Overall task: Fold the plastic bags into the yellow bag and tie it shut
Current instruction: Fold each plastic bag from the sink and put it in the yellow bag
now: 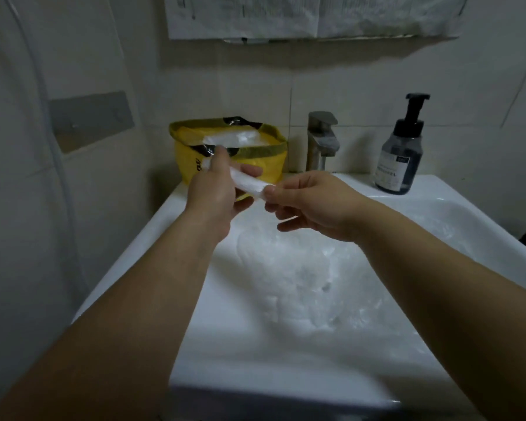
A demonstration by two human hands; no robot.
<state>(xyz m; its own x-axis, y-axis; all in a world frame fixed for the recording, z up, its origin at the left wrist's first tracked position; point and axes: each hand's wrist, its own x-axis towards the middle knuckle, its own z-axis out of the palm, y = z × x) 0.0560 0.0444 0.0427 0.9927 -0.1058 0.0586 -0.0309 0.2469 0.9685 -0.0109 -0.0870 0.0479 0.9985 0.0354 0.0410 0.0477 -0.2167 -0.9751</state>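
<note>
You hold a folded plastic bag (247,182), a crinkly translucent white strip, between your hands. Your left hand (213,192) grips one end and your right hand (313,205) pinches the other. The glossy yellow bag (272,165), rim rolled down, stands open at 12 o'clock, just behind your left hand. Filmy loose bags (298,275) lie crumpled in the white sink (456,202) at 6 o'clock.

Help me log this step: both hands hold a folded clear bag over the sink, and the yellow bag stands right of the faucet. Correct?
Not quite: the head view shows the yellow bag left of the faucet. The left hand and right hand do hold the folded clear bag over the sink.
</note>
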